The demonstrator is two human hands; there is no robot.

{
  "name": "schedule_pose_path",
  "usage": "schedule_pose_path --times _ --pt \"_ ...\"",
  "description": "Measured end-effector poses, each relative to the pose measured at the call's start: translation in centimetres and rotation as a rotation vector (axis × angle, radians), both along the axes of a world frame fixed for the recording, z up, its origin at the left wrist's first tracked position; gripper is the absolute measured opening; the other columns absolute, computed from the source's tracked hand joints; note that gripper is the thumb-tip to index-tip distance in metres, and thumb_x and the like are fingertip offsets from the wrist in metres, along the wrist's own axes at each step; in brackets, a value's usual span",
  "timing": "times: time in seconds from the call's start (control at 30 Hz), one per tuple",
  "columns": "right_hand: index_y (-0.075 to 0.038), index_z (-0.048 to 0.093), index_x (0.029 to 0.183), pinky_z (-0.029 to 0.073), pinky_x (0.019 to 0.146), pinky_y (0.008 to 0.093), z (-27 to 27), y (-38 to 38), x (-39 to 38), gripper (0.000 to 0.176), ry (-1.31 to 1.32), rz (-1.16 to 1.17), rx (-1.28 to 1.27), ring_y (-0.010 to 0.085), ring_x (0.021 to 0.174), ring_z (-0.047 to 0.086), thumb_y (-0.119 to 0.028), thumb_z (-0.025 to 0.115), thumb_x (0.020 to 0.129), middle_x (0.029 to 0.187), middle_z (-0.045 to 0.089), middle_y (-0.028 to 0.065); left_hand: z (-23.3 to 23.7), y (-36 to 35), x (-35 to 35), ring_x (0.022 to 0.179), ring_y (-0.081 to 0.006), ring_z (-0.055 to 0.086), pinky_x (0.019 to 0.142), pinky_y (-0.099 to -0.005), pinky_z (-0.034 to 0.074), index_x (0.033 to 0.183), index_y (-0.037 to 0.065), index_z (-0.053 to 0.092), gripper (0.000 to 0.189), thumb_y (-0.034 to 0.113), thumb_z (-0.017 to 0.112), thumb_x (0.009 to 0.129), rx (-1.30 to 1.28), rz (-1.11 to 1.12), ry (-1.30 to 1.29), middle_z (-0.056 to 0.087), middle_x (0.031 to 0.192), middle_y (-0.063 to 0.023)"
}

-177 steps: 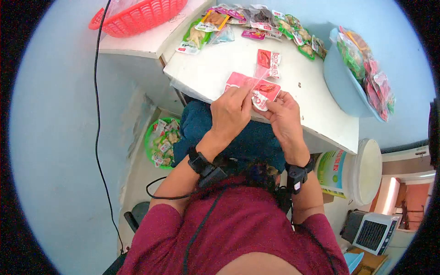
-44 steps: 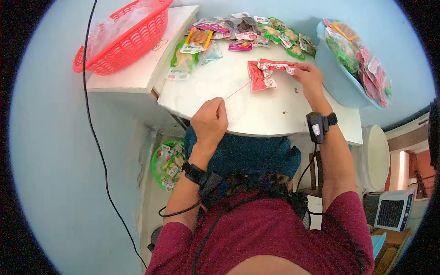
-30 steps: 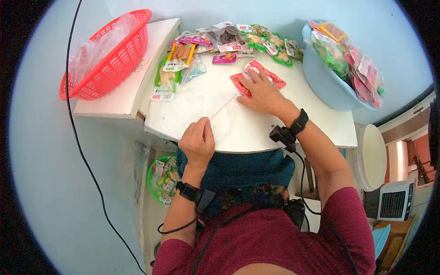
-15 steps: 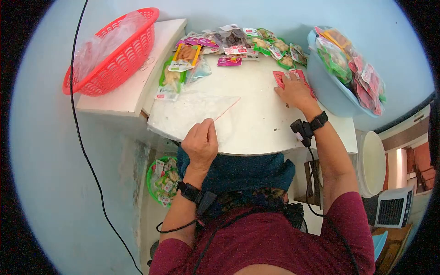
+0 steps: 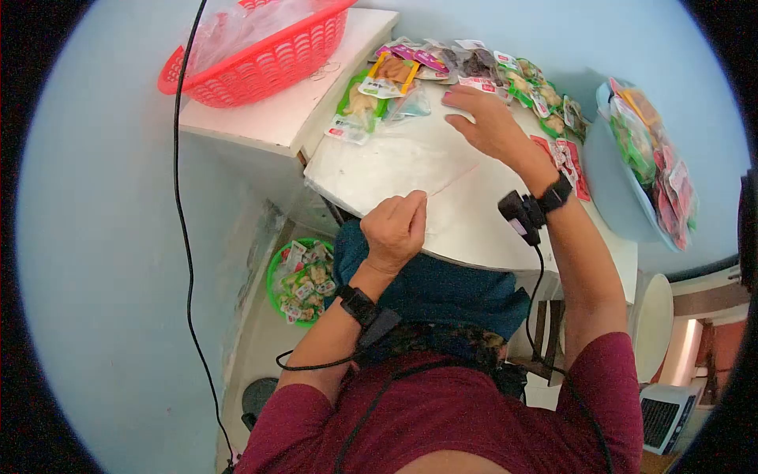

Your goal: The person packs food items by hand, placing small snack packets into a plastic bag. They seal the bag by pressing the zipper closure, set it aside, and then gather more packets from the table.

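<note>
My left hand is closed on the edge of a clear plastic bag with a thin red line, lying flat at the front left of the white table. My right hand reaches over the table's middle with its fingers apart, close to the purple and dark packets at the back; nothing shows in it. Red packets lie to the right, near my right wrist. A yellow-edged packet rests on a green-edged packet at the back left.
A red basket holding clear plastic stands on a white side surface at the left. At the right is a blue tub full of packets. Below the table sits a green basket of packets. A black cable hangs at the left.
My right hand has left the red packets and moved left and up across the table. My left hand still grips the bag. The whole view has shifted.
</note>
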State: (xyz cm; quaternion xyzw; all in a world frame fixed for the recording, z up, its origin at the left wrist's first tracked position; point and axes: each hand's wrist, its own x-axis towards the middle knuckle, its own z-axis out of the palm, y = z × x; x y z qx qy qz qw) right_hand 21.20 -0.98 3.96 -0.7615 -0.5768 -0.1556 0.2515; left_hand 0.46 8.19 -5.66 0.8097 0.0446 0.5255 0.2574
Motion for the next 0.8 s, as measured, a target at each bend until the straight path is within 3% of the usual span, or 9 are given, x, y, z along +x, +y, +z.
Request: schedule_pose_path --times 0.13,0.23,0.53,0.63,0.73,0.8 --pt "-0.002 0.064 0.107 0.048 0.085 0.0449 1.0 4.0 0.3 0.027 0.134 0.098 -0.030 0.0378 0.098 0.061 -0.016 0.063 0.084 0.104 0.065 0.0199 0.4 0.1 -0.2 0.051 -0.0238 0.055 0.046 -0.0345 0.043 0.085 0.007 0.066 0.011 0.005 0.069 0.075 0.003 -0.013 0.015 0.054 0.059 -0.0061" --pt "-0.003 0.062 0.114 0.048 0.088 0.0402 0.5 6.2 1.2 0.031 0.080 0.071 -0.105 0.0354 0.102 0.061 -0.016 0.062 0.086 0.113 0.064 0.0184 0.3 0.1 -0.1 0.051 -0.0235 0.055 0.046 -0.0346 0.043 0.085 0.007 0.066 0.010 0.005 0.069 0.076 0.013 -0.011 0.012 0.054 0.059 -0.0061" --pt "-0.003 0.058 0.118 0.048 0.089 0.0398 -0.4 10.1 0.7 0.037 0.008 0.080 -0.313 0.0351 0.105 0.058 -0.016 0.063 0.084 0.112 0.061 0.0175 0.2 0.1 -0.1 0.051 -0.0238 0.054 0.046 -0.0348 0.042 0.086 0.007 0.066 0.011 0.006 0.069 0.076 0.022 -0.008 0.016 0.052 0.057 -0.0064" --pt "-0.008 0.057 0.121 0.047 0.091 0.0427 -3.2 12.3 2.1 0.042 -0.084 0.183 -0.068 0.0347 0.113 0.053 -0.022 0.065 0.082 0.113 0.058 0.0156 0.0 0.2 0.0 0.050 -0.0236 0.053 0.046 -0.0347 0.041 0.087 0.007 0.066 0.011 0.006 0.069 0.076 0.020 -0.015 0.001 0.051 0.057 -0.0063" --pt "-0.012 0.058 0.121 0.045 0.095 0.0465 -4.1 12.9 1.3 0.045 -0.318 0.042 -0.015 0.0351 0.120 0.047 -0.033 0.065 0.082 0.114 0.057 0.0144 0.0 0.1 0.1 0.050 -0.0234 0.053 0.045 -0.0346 0.041 0.087 0.007 0.066 0.011 0.005 0.069 0.076 0.026 -0.018 0.003 0.051 0.057 -0.0061" --pt "-0.013 0.058 0.120 0.044 0.096 0.0481 -3.5 13.2 1.1 0.047 -0.239 0.004 -0.117 0.0355 0.122 0.045 -0.040 0.064 0.082 0.117 0.056 0.0138 0.0 0.1 0.0 0.050 -0.0234 0.053 0.045 -0.0346 0.041 0.087 0.006 0.066 0.011 0.005 0.069 0.076 0.036 -0.014 0.017 0.051 0.057 -0.0060"
